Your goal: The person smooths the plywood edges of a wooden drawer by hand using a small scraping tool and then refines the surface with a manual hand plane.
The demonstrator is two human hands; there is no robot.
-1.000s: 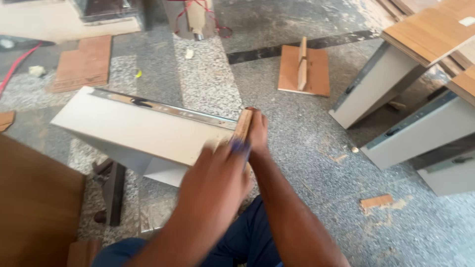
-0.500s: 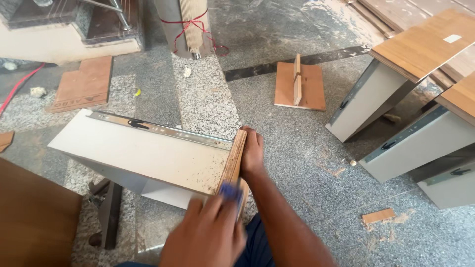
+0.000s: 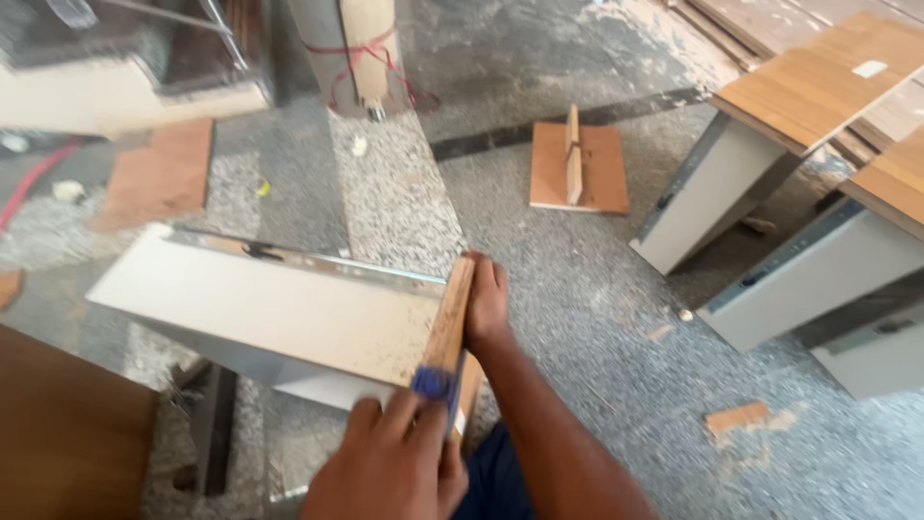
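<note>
A white panel [image 3: 279,313] with a metal rail along its far side lies tilted in front of me. A light wooden strip [image 3: 450,323] runs along its right end. My right hand [image 3: 487,303] grips the far end of that strip, fingers curled over it. My left hand [image 3: 390,467] is at the near end, closed around a small blue object [image 3: 435,383] that presses on the strip's edge. What kind of object the blue thing is I cannot tell.
The speckled stone floor carries sawdust and wood scraps [image 3: 736,417]. White drawer boxes with wood-coloured tops [image 3: 770,154] stand at the right. A small board with an upright piece [image 3: 577,169] lies ahead, a brown board [image 3: 159,173] at the far left, a dark wooden surface [image 3: 67,433] at the near left.
My left hand with the blue object has slid along the wooden strip towards me. My right hand has kept its grip on the strip's far end.
</note>
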